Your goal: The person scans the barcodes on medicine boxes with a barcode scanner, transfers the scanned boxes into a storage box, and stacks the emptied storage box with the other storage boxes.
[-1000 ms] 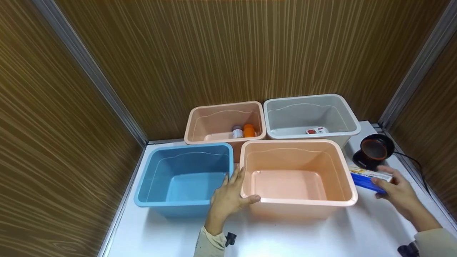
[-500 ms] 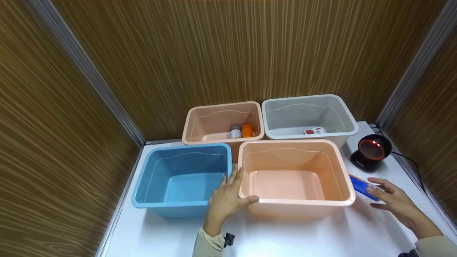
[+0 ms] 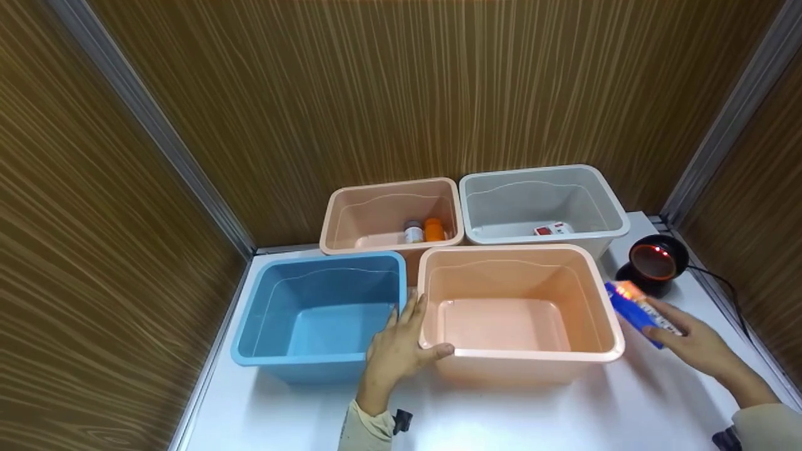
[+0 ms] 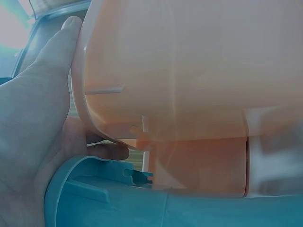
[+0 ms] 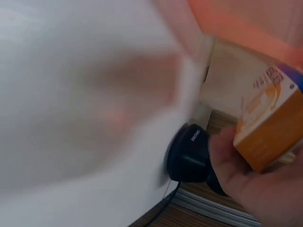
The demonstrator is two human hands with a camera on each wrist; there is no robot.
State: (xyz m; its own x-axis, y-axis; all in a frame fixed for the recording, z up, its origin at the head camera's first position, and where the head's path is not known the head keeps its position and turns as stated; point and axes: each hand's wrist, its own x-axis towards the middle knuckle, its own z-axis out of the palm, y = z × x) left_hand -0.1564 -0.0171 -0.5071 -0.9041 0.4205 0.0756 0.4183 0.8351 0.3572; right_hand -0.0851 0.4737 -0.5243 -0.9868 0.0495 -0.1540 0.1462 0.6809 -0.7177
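My right hand [image 3: 702,347] pinches a small carton [image 3: 636,316] with blue, orange and white sides, thumb on the near face. It is held right of the front peach bin [image 3: 520,355], its far end by a black scanner [image 3: 658,260]. Red light falls on that end. The right wrist view shows the carton's orange side and printed white panel [image 5: 261,111], with a square code at its top. My left hand [image 3: 399,347] rests against that peach bin's front left corner, fingers straight between it and the blue bin [image 3: 319,358], thumb along the rim [image 4: 83,71].
Behind stand another peach bin [image 3: 388,186] with a white bottle [image 3: 413,233] and an orange bottle [image 3: 433,230], and a grey bin [image 3: 532,172] holding small red-and-white boxes [image 3: 552,229]. The scanner's cable [image 3: 730,285] runs along the right wall. Wood-patterned walls enclose the white table [image 3: 476,416].
My right hand has turned the carton and raised its far end toward the scanner, whose red lights have come on. My left hand stays at the peach bin's corner.
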